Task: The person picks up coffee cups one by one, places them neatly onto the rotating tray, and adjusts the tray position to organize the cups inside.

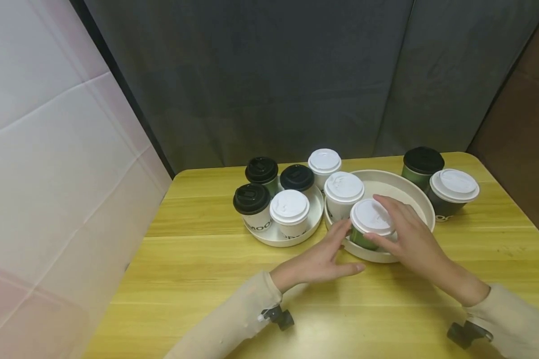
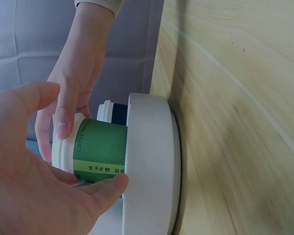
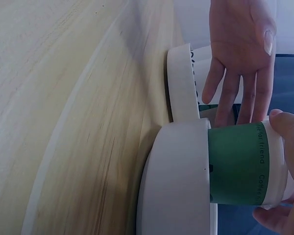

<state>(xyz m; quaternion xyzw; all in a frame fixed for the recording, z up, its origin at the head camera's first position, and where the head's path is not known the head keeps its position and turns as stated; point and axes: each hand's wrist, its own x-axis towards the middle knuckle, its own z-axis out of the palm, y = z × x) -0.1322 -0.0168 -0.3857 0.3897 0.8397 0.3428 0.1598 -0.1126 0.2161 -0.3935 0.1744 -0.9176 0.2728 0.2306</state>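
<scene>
"What does the head view give you?"

"The right hand grips a green paper cup by its white lid, at the near side of the larger round tray. The left hand is just beside it, fingers extended, apart from the right."

"And the left wrist?"

"The tray wall hides the cup's base, so I cannot tell if it rests there, nor whether the left fingers touch it."

"Right wrist?"

"Thumb and fingers clasp opposite sides of the lid. My judgement: positioning the cup is the step; the next move calls for a level cup, clear of the neighbouring white paper cup."
</scene>
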